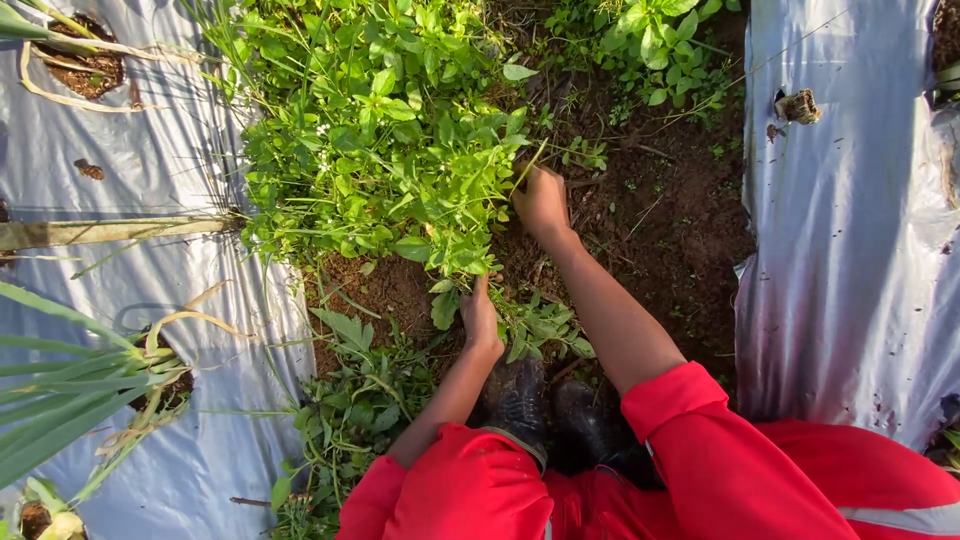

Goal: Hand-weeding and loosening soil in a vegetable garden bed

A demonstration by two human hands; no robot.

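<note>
Left hand (481,318) and right hand (541,200), each grip closed low on the leafy weed clump (385,140) rooted in the soil strip (665,215) between silver mulch sheets (850,250); pulling from the base seems best.

mulch sheet (850,250): glossy silver plastic | soil (680,220): crumbly, matt | sleeves (700,450): red cloth | boots (520,400): dull black rubber

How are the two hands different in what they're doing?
The left hand sits low and near the body, at the bottom of the weed clump. The right hand reaches farther out, at the clump's right edge, over bare soil. The left arm is bent inward; the right arm is stretched nearly straight. Both are bare, closed on green stems, with red sleeves pushed up.
</note>
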